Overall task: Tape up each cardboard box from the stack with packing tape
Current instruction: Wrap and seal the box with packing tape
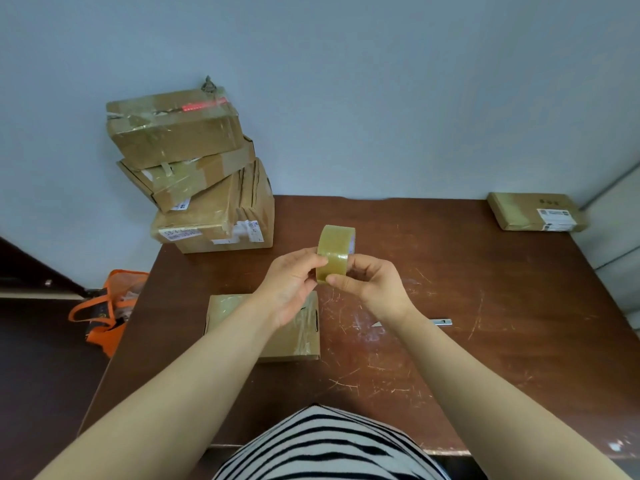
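A roll of clear packing tape (pixel 335 249) is held up over the middle of the brown table (pixel 485 289). My left hand (pixel 292 282) pinches its left edge with thumb and fingertips. My right hand (pixel 372 284) grips it from the right, fingers curled round the rim. Below my left wrist a flat cardboard box (pixel 298 341) lies on the table, partly hidden by my forearm. A stack of several cardboard boxes (pixel 194 174) stands at the table's back left corner.
A flat cardboard box with a label (pixel 535 211) lies at the back right corner. A small box cutter (pixel 441 322) lies right of my right wrist. An orange bag (pixel 107 306) sits on the floor to the left. A wall rises behind the table.
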The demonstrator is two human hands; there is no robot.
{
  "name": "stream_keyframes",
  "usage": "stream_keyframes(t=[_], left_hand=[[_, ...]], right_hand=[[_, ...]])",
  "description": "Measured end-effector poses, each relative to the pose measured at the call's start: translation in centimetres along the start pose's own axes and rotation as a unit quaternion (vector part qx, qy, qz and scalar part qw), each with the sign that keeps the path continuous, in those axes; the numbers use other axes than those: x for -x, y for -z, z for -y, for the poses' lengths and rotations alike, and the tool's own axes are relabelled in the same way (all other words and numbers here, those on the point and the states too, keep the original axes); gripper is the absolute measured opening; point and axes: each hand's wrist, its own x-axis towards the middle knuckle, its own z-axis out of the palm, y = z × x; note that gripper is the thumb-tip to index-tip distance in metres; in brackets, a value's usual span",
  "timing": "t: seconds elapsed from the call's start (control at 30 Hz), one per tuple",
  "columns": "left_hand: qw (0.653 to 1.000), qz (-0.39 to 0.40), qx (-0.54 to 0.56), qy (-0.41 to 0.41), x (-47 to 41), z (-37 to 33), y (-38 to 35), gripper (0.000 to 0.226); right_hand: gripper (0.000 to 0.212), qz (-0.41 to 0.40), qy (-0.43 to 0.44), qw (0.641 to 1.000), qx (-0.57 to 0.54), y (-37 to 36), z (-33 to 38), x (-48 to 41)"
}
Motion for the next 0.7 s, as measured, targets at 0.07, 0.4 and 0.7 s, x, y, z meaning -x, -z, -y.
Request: stream_keyframes(t=[0.07, 0.4, 0.7], left_hand=[[1.000, -0.010, 0.025, 0.002, -0.1, -0.2, -0.1, 0.013], [1.000, -0.003, 0.012, -0.009, 0.2, -0.4, 0.1, 0.014], [1.000, 0.000, 0.016, -0.018, 0.3, -0.4, 0.4, 0.015]], right_hand=[[0.016, 0.000, 0.014, 0.999, 0.052, -0.2, -0.4, 0.1], [0.017, 0.016, 0.030, 0.995, 0.091, -0.5, 0.6, 0.0], [0.011, 0.020, -0.013, 0.999, 0.032, -0.9, 1.4, -0.1]])
